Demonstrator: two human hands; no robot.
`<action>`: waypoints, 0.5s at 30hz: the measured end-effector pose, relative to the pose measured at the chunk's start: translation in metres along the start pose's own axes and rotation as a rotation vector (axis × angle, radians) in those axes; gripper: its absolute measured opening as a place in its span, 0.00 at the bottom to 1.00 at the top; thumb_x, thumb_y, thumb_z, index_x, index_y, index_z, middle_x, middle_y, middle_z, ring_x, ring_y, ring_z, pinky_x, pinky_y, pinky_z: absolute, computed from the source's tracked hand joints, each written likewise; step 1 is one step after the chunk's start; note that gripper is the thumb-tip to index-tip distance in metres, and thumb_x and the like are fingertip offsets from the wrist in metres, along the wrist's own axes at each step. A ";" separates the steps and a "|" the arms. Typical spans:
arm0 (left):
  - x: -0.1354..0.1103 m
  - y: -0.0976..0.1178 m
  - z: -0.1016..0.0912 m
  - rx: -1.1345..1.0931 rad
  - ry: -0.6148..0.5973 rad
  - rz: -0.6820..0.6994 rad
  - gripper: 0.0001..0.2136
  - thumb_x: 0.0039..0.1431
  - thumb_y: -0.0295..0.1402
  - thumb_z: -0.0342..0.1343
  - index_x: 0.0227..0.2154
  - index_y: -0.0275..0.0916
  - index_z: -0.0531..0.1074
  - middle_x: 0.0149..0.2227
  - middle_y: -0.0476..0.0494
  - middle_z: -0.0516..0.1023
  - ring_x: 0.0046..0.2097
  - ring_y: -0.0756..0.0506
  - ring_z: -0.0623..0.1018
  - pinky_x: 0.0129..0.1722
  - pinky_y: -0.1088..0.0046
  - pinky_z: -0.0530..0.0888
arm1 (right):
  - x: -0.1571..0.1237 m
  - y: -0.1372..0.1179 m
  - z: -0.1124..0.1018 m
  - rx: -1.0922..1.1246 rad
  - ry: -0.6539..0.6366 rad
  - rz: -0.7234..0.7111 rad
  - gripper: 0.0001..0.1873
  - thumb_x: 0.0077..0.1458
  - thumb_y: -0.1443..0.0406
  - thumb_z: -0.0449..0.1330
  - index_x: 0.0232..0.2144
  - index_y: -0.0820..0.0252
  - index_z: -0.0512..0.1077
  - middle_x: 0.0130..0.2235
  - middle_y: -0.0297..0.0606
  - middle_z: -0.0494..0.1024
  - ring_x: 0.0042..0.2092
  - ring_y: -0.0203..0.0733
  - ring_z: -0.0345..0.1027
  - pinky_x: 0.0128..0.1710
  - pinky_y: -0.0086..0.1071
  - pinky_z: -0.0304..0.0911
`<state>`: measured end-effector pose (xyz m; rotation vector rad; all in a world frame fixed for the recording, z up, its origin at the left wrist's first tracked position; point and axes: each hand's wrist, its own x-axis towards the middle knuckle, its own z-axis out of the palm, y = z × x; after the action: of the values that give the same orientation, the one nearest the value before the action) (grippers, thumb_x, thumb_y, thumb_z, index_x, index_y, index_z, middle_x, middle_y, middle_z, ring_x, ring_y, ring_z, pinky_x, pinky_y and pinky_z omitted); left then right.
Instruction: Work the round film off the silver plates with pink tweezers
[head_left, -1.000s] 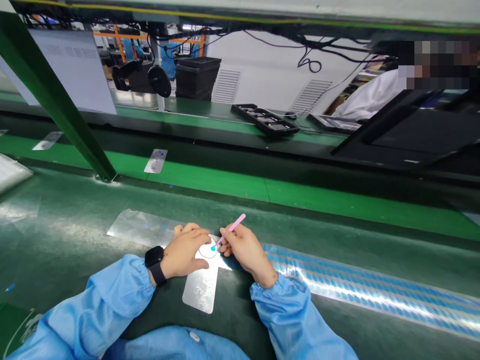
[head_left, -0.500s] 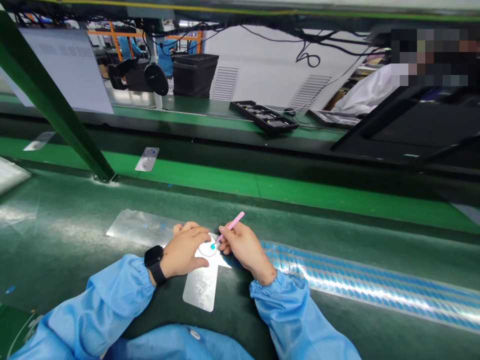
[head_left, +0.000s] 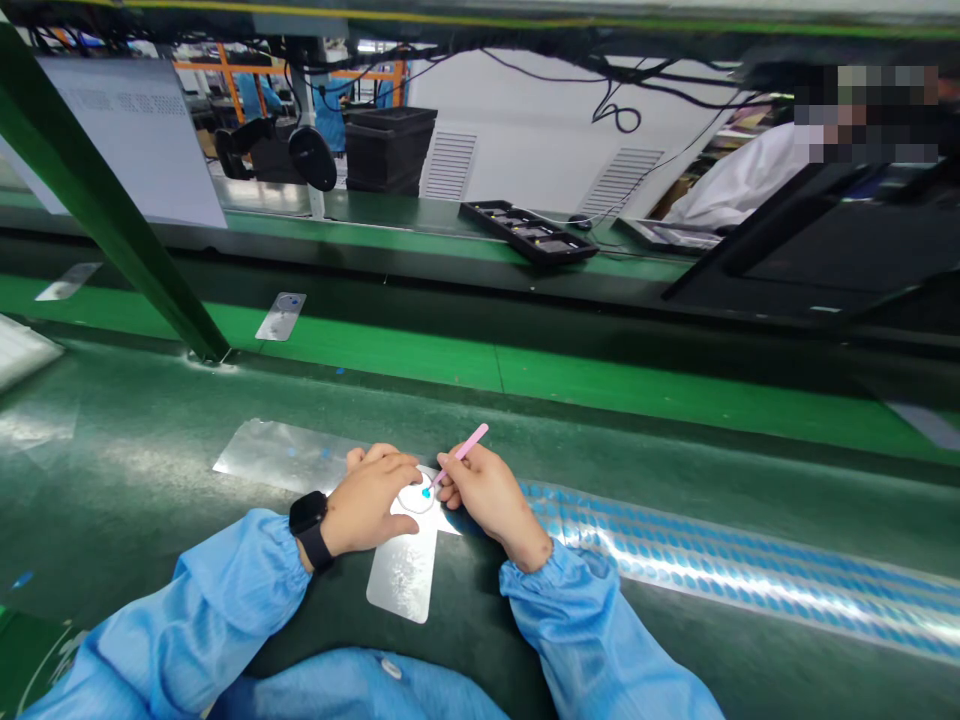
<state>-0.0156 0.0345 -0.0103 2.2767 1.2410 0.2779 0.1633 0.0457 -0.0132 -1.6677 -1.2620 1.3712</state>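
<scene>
A thin silvery phone-shaped panel (head_left: 403,580) lies on the green bench, with a round outlined area at its top end. My left hand (head_left: 371,500), a black watch on its wrist, rests over the panel's upper left, thumb and fingers apart around that circle. Between the fingers and thumb of my right hand (head_left: 484,490) is a pair of pink tweezers (head_left: 472,440). Their tip meets a small blue dot sticker (head_left: 426,492) inside the circle. Under my right forearm runs a clear sheet of blue dot stickers (head_left: 720,555), and its bare backing (head_left: 285,455) extends to the left.
Beyond the bench edge is a green conveyor belt (head_left: 405,350) carrying similar panels (head_left: 281,316). A slanted green post (head_left: 112,190) stands at left. Farther back are a black tray (head_left: 529,232), black bins (head_left: 390,150) and a person in a white sleeve (head_left: 739,180).
The panels on the conveyor belt have shifted slightly to the left. My hands, the tweezers and the panel on the bench stay almost exactly where they were.
</scene>
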 end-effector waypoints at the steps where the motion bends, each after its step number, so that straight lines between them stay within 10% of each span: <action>1: 0.000 0.000 0.000 0.000 -0.003 -0.001 0.21 0.44 0.36 0.67 0.43 0.43 0.70 0.54 0.45 0.72 0.55 0.38 0.65 0.50 0.58 0.58 | 0.000 -0.001 0.000 -0.002 0.002 -0.001 0.09 0.54 0.64 0.56 0.22 0.60 0.66 0.16 0.30 0.72 0.16 0.32 0.66 0.17 0.24 0.61; 15: -0.001 -0.002 0.003 0.059 -0.006 0.035 0.17 0.47 0.37 0.66 0.42 0.46 0.74 0.56 0.46 0.70 0.55 0.36 0.64 0.49 0.56 0.58 | -0.002 -0.001 0.001 -0.023 0.015 -0.019 0.08 0.53 0.64 0.55 0.23 0.58 0.66 0.16 0.29 0.72 0.17 0.33 0.67 0.17 0.25 0.62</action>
<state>-0.0168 0.0336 -0.0136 2.3499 1.2221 0.2505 0.1625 0.0444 -0.0119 -1.6735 -1.2865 1.3356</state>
